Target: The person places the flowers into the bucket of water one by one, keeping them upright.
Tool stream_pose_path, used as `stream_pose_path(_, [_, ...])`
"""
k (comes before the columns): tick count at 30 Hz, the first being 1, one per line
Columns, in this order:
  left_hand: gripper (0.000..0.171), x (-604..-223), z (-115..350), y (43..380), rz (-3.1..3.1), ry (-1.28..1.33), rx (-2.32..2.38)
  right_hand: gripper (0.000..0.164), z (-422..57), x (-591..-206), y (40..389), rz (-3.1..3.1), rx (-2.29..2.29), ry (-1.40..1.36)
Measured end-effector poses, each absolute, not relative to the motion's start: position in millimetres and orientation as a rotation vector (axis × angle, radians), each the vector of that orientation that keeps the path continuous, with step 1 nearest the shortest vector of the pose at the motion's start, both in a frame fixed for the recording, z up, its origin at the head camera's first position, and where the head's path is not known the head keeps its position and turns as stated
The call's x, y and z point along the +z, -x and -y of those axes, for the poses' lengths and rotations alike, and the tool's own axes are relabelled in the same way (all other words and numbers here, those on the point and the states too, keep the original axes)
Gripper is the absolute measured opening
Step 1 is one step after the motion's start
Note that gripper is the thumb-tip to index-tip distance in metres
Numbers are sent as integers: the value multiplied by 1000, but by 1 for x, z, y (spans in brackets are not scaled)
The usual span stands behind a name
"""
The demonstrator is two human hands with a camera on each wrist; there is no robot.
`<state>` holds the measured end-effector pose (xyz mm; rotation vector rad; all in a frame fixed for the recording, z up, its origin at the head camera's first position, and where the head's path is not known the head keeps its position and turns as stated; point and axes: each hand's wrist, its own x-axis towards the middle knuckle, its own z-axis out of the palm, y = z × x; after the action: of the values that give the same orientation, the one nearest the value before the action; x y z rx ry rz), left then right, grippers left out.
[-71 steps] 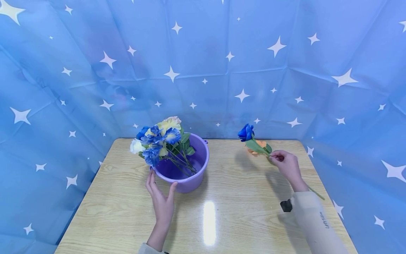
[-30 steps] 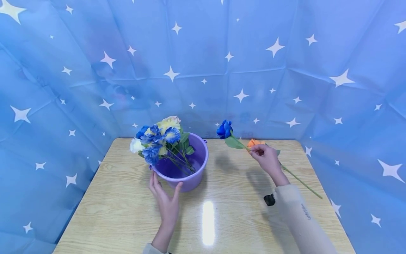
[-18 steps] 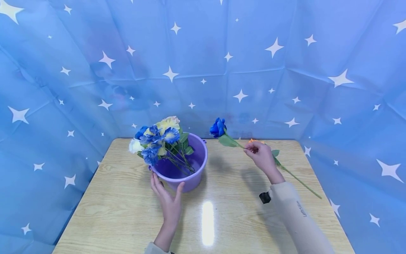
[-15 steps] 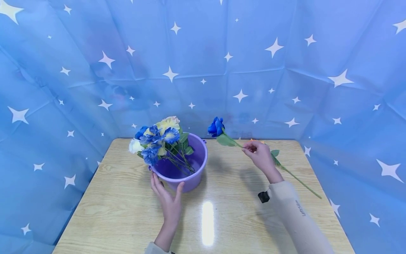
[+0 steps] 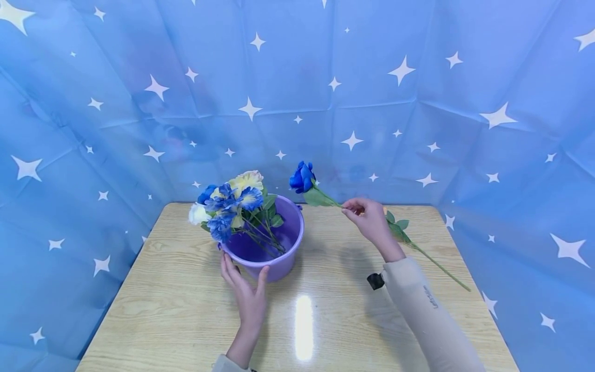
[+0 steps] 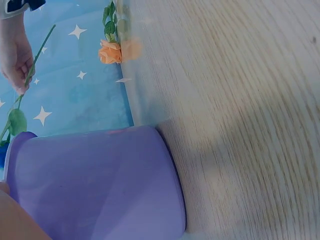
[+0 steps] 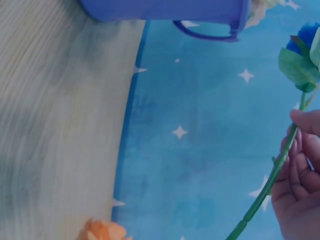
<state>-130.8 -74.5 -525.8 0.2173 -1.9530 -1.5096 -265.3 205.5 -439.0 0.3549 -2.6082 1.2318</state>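
In the head view my left hand (image 5: 248, 299) rests against the near left side of a purple bucket (image 5: 281, 268), fingers and thumb spread along its outside at the rim. Several artificial flowers (image 5: 232, 201), blue, yellow and white, lean in the bucket with their stems inside. My right hand (image 5: 369, 219) pinches the green stem of a blue rose (image 5: 302, 177) between thumb and fingers. The rose is held above the table, its bloom just right of the bucket. The right wrist view shows the thorny stem (image 7: 277, 172) running past the fingers.
An orange rose (image 7: 104, 231) lies at the back right of the wooden table (image 5: 344, 320), its bloom mostly behind my right hand in the head view. Its stem (image 5: 441, 263) points toward the right front. A blue star-patterned cloth (image 5: 297, 77) hangs behind.
My right hand has carried the blue rose leftward and up, from beside the orange rose toward the bucket. My left hand stays at the bucket, its thumb shifted slightly right.
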Motion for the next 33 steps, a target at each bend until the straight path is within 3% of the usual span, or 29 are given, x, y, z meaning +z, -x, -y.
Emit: stream_pose_path(33, [98,-526,76,131,1977,-190,-1490,9,-112,-372,280,2391,1418,-572])
